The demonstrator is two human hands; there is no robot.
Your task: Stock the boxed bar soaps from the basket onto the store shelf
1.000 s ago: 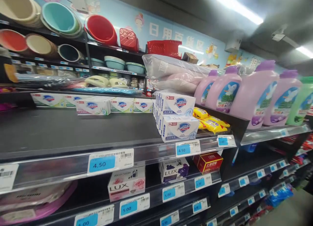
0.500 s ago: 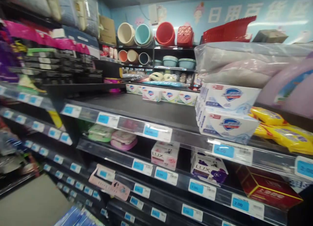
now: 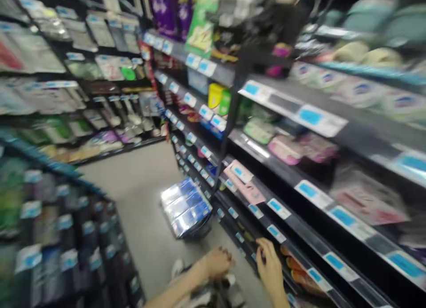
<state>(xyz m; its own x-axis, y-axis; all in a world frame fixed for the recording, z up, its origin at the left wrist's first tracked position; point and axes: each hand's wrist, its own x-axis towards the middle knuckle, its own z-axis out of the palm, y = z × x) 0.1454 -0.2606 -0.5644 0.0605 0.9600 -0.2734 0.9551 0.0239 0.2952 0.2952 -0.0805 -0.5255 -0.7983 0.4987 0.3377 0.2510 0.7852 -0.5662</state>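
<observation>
Low in the view, my left hand reaches over the aisle floor, blurred by motion. Its fingers are loosely bent and a little apart, with nothing visible in them. To its right, beside the lower shelves, is my right hand, thumb and fingers apart and slightly curved. No object shows in it, and I cannot tell whether it touches the shelf edge. Nearest to it are orange packages on a low shelf. Ahead of both hands, a stack of blue and silver packs stands on the floor.
A dark shelf unit with price labels runs along the right, holding soap boxes and pink and green soap dishes. Another shelf unit borders the left. Hanging goods line the far wall. Grey floor lies between.
The view has swung left and down, from the soap shelf to the aisle floor. Both hands have come into view, and the floor stack now shows whole.
</observation>
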